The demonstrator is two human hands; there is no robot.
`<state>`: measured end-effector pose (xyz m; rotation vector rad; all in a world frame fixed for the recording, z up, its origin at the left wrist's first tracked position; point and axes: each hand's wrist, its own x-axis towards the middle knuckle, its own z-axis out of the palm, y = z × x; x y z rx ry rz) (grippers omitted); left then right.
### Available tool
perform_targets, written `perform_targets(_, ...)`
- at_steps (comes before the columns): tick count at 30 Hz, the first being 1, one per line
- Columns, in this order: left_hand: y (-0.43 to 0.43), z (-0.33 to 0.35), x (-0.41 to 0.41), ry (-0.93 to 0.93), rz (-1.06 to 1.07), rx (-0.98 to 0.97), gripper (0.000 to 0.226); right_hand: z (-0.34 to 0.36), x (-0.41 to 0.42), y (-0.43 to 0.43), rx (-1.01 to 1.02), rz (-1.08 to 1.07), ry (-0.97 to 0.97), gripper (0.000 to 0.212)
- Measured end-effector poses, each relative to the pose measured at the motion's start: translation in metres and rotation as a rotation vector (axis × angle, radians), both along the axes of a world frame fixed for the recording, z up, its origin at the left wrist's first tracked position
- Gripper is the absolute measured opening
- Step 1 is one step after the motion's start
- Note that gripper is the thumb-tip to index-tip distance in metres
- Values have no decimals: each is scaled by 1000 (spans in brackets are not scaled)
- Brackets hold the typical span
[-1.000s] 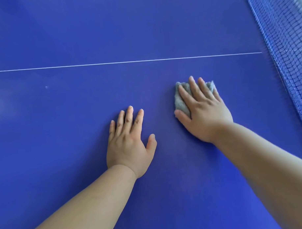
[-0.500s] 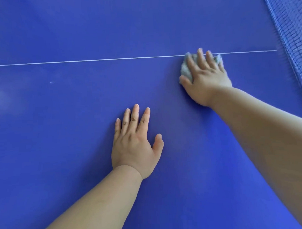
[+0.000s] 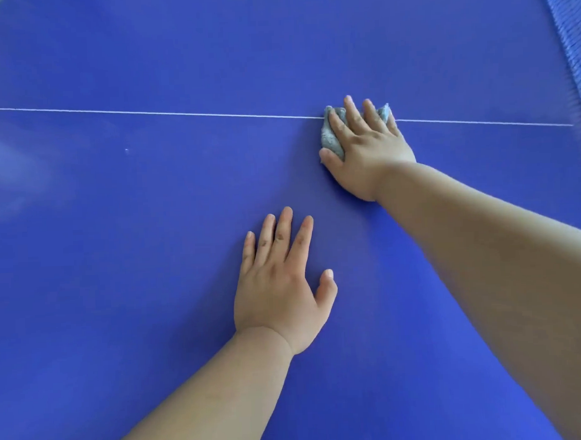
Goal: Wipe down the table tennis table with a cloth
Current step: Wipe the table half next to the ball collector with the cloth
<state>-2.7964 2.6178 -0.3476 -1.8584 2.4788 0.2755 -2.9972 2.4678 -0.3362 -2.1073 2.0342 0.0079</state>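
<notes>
Blue tabletop [image 3: 153, 290] fills nearly the whole view, and the wiping looks to be under way rather than near its end. No damp streak or dust edge marks off a finished part, so I cannot tell how much has been wiped. The broad stretch from 9 to 12 o'clock, left of and beyond the hands, probably remains to be done. The surface is matt, smooth and flat, with a pale glare toward 9 o'clock. Nothing of the room shows except a blurred pale corner at 11 o'clock that I cannot name.

A blue net [image 3: 569, 29], also blurred, runs down the edge at 2 o'clock. A thin white line [image 3: 180, 114] crosses the tabletop from 9 to 3 o'clock.

The left hand [image 3: 278, 286], just below centre toward 6 o'clock, rests palm-down on bare tabletop. Its fingers are straight and slightly fanned and it holds nothing; it seems to serve as a brace. The right hand [image 3: 369, 151], at 1 o'clock, has its fingers straight and spread, pressing flat on the cloth, with the thumb along the cloth's near edge.

The grey cloth [image 3: 330, 137], bunched small, sits on the white line under those fingers, its left side and far corners showing. A white speck [image 3: 126, 150] at 10 o'clock, just below the line and well apart from the cloth, looks not yet wiped.
</notes>
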Motion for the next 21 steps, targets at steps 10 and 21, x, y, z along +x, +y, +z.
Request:
perform_targets(10,0,2,-1,2,57,23,96,-1,-4,16,-17,254,36,78)
perform_targets(21,1,2,-2,-54,142,18,101,5,12,61,60,556,56,71)
